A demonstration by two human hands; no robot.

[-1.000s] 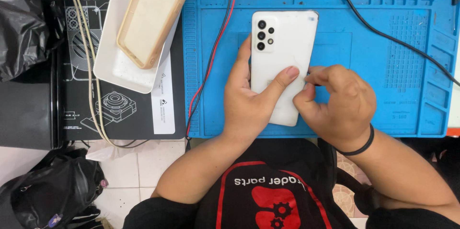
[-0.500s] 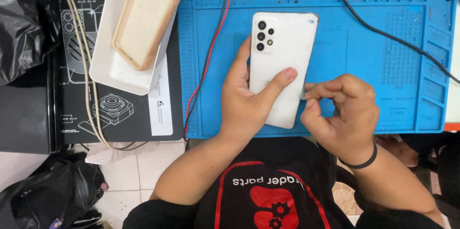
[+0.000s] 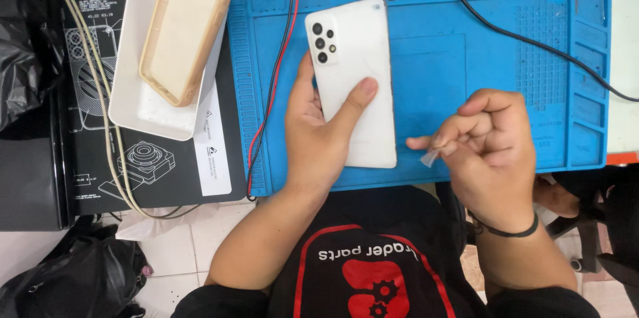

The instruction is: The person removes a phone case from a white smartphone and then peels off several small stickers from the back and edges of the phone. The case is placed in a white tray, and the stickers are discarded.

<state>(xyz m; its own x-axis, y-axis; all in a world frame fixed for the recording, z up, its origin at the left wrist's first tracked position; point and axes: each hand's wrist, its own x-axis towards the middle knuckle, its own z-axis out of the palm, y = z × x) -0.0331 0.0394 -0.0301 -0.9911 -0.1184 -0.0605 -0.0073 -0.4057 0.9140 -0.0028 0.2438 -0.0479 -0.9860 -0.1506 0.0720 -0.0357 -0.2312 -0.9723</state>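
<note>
left hand (image 3: 319,142) is gripping a white phone (image 3: 353,78), back side up, thumb lying across it, holding it flat on the blue mat (image 3: 466,65). right hand (image 3: 489,148) is hovering just right of the phone, fingers curled in, pinching a tiny clear scrap (image 3: 429,157). a beige phone case (image 3: 186,18) is sitting on a white tray (image 3: 143,98) off to the left, and red and black wires (image 3: 276,72) are running down the mat's left edge.

A beige phone case (image 3: 186,25) lies on a white tray (image 3: 143,108).
</note>
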